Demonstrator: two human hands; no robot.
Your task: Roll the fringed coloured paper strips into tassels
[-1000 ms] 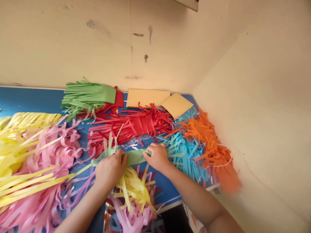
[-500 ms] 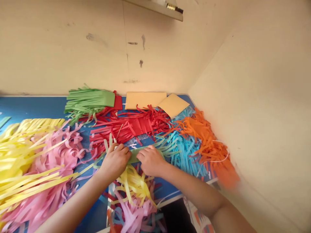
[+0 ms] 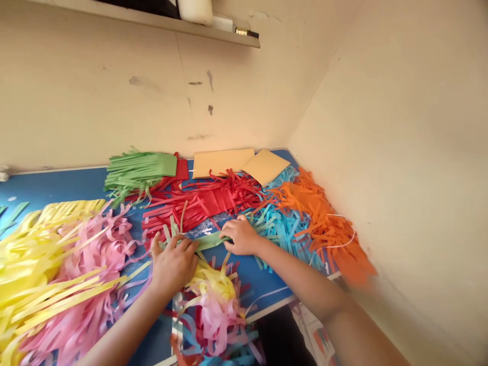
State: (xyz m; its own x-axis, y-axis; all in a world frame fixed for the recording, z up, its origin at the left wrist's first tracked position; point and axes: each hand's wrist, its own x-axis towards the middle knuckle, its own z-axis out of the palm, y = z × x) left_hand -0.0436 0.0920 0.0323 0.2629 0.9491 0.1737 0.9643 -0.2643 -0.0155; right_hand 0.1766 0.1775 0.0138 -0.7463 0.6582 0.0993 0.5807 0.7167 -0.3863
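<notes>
A light green fringed tissue paper point(image 3: 210, 241) lies across the table in front of me, with loose strips at both ends. My left hand point(image 3: 173, 262) rests over its left part, fingers slightly spread and thumb held away. At the other end, my right hand point(image 3: 241, 236) pinches the band with its fingers closed. Just below, a bundle of yellow and pink fringe point(image 3: 215, 300) with other colours mixed in hangs over the near table edge. Red fringed paper point(image 3: 213, 199) lies right behind my hands. Blue fringe point(image 3: 287, 229) touches the green strips on the right.
The blue table point(image 3: 49, 185) also carries yellow fringe point(image 3: 26, 249), pink fringe point(image 3: 86, 244), green fringe point(image 3: 143, 170), orange fringe point(image 3: 320, 213) and folded yellow-orange paper point(image 3: 221, 161). White string point(image 3: 345, 245) crosses the right side. A shelf point(image 3: 152, 24) hangs on the wall.
My hands have moved apart, the left one toward me and leftward, its fingers loosening and thumb spreading. More of the green band shows between them. The view has shifted, showing more shelf.
</notes>
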